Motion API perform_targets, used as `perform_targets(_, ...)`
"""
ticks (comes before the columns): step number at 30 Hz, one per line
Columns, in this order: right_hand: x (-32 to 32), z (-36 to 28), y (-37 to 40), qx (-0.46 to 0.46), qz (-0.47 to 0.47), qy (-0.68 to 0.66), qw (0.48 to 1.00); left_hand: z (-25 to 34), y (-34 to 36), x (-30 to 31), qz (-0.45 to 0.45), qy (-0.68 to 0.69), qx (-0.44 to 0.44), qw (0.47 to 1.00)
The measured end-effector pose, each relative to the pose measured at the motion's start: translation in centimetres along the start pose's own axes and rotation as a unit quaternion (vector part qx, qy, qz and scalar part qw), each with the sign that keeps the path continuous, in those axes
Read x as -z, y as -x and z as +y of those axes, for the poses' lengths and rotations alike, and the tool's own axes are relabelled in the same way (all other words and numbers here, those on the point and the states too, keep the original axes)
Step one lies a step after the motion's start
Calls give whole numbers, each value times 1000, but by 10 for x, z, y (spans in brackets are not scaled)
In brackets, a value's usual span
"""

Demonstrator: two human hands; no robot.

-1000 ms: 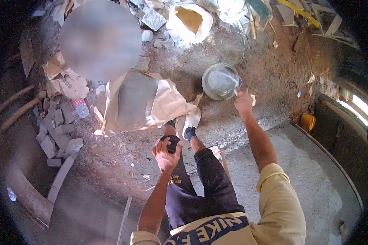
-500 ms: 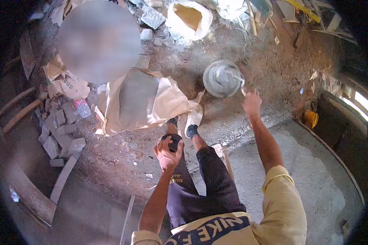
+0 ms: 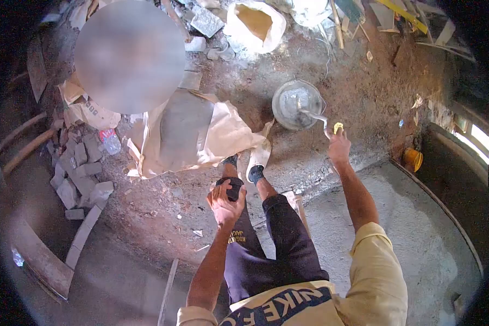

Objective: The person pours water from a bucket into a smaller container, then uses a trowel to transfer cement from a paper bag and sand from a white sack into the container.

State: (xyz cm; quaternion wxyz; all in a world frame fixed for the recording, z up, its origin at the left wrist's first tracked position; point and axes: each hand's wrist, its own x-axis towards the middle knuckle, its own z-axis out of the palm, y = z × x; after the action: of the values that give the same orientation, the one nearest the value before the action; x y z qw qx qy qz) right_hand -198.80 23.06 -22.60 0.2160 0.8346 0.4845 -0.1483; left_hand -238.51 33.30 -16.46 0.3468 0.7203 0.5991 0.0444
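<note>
My right hand (image 3: 339,149) is closed around the yellow handle (image 3: 338,127) of a trowel. The trowel's metal shank (image 3: 313,115) reaches over the rim of a grey bucket (image 3: 279,115), and its blade is in or over the wet grey mix (image 3: 298,100), so its outline is hard to see. My left hand (image 3: 224,206) rests on my knee in dark trousers (image 3: 234,187), fingers apart and bent over it, with no tool in it. Left of the bucket lies an opened paper sack (image 3: 228,127) with grey powder or mortar (image 3: 185,127) on it, close to my feet.
Broken blocks (image 3: 81,174) and a plastic bottle (image 3: 110,141) lie at the left. An open white sack (image 3: 274,41) stands beyond the bucket. Smooth grey cement floor (image 3: 396,217) spreads at the right, near a yellow container (image 3: 413,160). A blurred circle hides the upper left.
My right hand has turned and shifted slightly right, bringing the yellow handle end into sight. The trowel has moved from the bucket's right side toward its middle. My left hand stays on the knee.
</note>
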Motion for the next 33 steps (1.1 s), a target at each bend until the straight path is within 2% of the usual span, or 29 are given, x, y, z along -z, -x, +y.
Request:
perform_targets(2, 14, -3, 4, -41, 36, -96, 994, 0, 0, 0, -7, -1, 3, 1000)
perform_targets(6, -19, 6, 1, -25, 40, -75, 996, 1, 0, 1, -10, 1, 6, 1000)
perform_targets(8, -5, -1, -5, -24, -32, -99, 994, -1, 1, 0, -6, 3, 3, 1000)
perform_targets(12, -4, 1, -33, -38, -85, -98, 991, -2, 0, -1, 0, 4, -3, 1000)
perform_targets(14, -11, 3, -43, -59, 79, -35, 995, 1, 0, 1, -10, 0, 0, 1000)
perform_targets(15, -12, 6, -49, -60, 77, -34, 995, 2, 0, 2, -12, 0, 0, 1000)
perform_targets(17, 0, 8, -59, -91, -45, -56, 993, 1, 1, 2, -14, 9, 7, 1000)
perform_targets(21, 28, -15, -38, -63, -60, -49, 995, -3, -1, 0, 3, 16, 2, 1000)
perform_targets(24, 7, -20, -32, -3, -20, -121, 992, 0, -1, 0, -1, 11, 17, 1000)
perform_targets(26, -36, -11, -34, -89, -23, -136, 986, 0, 0, 1, 5, 39, 12, 999)
perform_targets(28, -27, -26, -17, -38, 76, -260, 962, -6, 4, -2, 27, 57, 4, 998)
perform_targets(29, 25, -52, -10, -114, -55, -431, 893, -8, 5, -3, 36, 55, 4, 998)
perform_targets(30, -11, -48, -6, -38, 0, -455, 890, -7, 4, -2, 26, 47, 16, 998)
perform_targets(31, -11, -67, -10, -24, -7, -459, 888, -4, 3, 1, 13, 44, 26, 999)
perform_targets(33, 4, -110, -15, 87, 19, -521, 849, -2, 2, 5, 13, 40, 44, 998)
